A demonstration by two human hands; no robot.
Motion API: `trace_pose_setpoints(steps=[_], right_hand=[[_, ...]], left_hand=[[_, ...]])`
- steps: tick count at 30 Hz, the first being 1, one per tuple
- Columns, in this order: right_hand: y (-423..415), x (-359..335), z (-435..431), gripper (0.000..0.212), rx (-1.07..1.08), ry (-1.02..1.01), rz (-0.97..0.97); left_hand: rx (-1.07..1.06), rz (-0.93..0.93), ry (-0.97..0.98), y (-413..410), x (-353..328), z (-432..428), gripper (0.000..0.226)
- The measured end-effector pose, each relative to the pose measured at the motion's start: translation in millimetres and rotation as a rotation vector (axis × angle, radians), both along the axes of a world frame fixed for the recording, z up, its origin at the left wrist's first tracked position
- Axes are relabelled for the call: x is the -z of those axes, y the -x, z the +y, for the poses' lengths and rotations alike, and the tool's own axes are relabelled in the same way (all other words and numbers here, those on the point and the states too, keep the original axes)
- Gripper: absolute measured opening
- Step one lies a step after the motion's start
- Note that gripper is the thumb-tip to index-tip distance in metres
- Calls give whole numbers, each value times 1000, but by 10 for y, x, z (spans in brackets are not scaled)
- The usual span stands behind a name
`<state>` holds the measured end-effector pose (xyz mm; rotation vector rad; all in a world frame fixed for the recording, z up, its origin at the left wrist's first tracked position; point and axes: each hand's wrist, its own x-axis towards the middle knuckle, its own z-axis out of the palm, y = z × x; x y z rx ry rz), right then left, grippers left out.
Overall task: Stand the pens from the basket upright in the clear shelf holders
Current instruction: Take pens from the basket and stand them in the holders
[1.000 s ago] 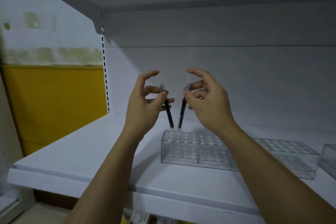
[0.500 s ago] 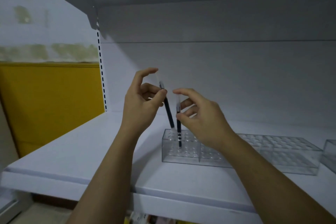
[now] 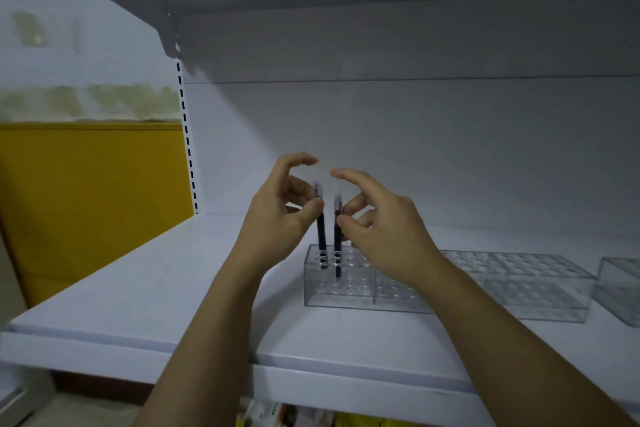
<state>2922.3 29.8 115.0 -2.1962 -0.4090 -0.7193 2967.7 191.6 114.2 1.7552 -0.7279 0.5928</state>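
Both pens stand close to vertical at the centre of the frame, side by side but apart. Their lower ends are inside holes at the back left corner of the clear holder (image 3: 341,291), which sits on the white shelf (image 3: 166,291).

The left hand (image 3: 277,218) pinches the left pen (image 3: 321,234) between thumb and curled fingers. The right hand (image 3: 384,236) appears to pinch the right pen (image 3: 337,239) with its thumb in front and its index finger arched above.

The holder lies directly below both hands, so what remains looks like a straight drop along each pen's long axis. The right pen reaches lower in the holder (its tip shows deeper through the wall).

The pens' pale tops almost vanish against the back panel. A second holder (image 3: 540,288) is partly hidden by the right forearm, and a third holder (image 3: 620,291) is cut off at the right edge. The basket is out of view.
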Motion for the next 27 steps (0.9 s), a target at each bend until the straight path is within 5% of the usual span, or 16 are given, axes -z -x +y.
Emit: trace_pose_setpoints(steps=[19, 27], right_hand=[[88, -52, 34, 66, 34, 18, 43], [379, -76, -15, 83, 108, 80, 49]], left_hand=[[-37, -16, -189, 95, 64, 49, 47], [-213, -48, -237, 393, 119, 137, 73]])
